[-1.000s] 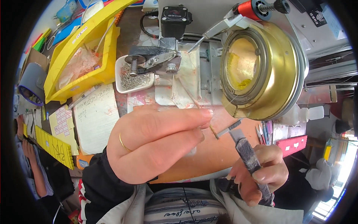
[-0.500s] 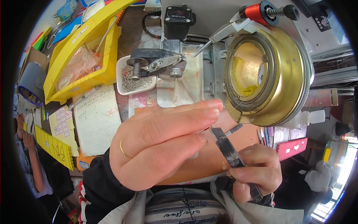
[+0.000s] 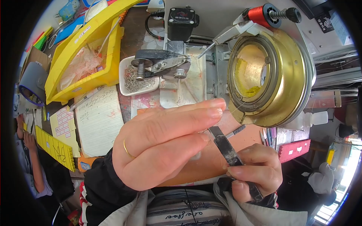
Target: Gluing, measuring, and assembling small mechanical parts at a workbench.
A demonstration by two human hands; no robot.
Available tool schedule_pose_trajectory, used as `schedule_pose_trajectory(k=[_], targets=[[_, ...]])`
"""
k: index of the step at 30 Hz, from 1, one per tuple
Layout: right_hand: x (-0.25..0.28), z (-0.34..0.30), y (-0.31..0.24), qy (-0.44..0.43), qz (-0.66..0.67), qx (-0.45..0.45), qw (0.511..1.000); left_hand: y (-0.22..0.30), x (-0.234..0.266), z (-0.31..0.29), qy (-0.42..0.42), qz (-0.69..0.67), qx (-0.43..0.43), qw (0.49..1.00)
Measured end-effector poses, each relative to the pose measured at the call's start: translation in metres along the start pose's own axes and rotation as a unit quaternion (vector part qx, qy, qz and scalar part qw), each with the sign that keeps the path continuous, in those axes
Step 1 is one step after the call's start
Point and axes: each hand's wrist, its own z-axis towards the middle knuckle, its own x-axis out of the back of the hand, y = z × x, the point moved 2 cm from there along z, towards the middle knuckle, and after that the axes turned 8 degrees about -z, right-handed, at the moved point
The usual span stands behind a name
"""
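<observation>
The person's right hand [image 3: 258, 169] is closed around a dark flat tool [image 3: 226, 145], fingers and thumb pinching its lower part; the tool slants up to the left, its tip right by the fingertips of the left hand [image 3: 154, 150]. The left thumb and fingers are drawn close together, but whatever may lie between them is hidden, so its grip cannot be told. Both hands are in front of a brass-coloured ring-shaped machine part [image 3: 294, 75]. Writing shows all around: pale characters and a red emblem top a black motor box [image 3: 183, 20], and a white emblem marks a black sticker [image 3: 325, 23] at upper right. A lined page [image 3: 100, 120] bears handwriting, a pale yellow sheet [image 3: 63, 124] carries red-edged labels, and a yellow strip [image 3: 56, 148] has bold black marks. Small white labels sit on the yellow bin [image 3: 114, 60]; script lettering crosses the striped shirt [image 3: 181, 211].
</observation>
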Motion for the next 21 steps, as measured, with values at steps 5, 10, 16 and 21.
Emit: schedule_pose_trajectory(k=[5, 10, 16, 21], targets=[[-0.002, 0.005, 0.0, -0.001, -0.014, 0.015, 1.0, 0.0, 0.001, -0.001, -0.004, -0.011, -0.003, 1.0], [0.004, -0.001, -0.003, -0.001, 0.001, -0.021, 1.0, -0.001, 0.001, 0.0, 0.007, 0.005, -0.005, 1.0], [0.016, -0.058, 0.032, 0.174, -0.083, 0.086, 0.977, -0.006, 0.0, -0.002, -0.013, 0.023, -0.024, 0.999], [0.041, -0.095, 0.048, 0.152, -0.306, -0.028, 0.939, -0.004, -0.004, 0.001, -0.046, 0.066, -0.049, 0.996]])
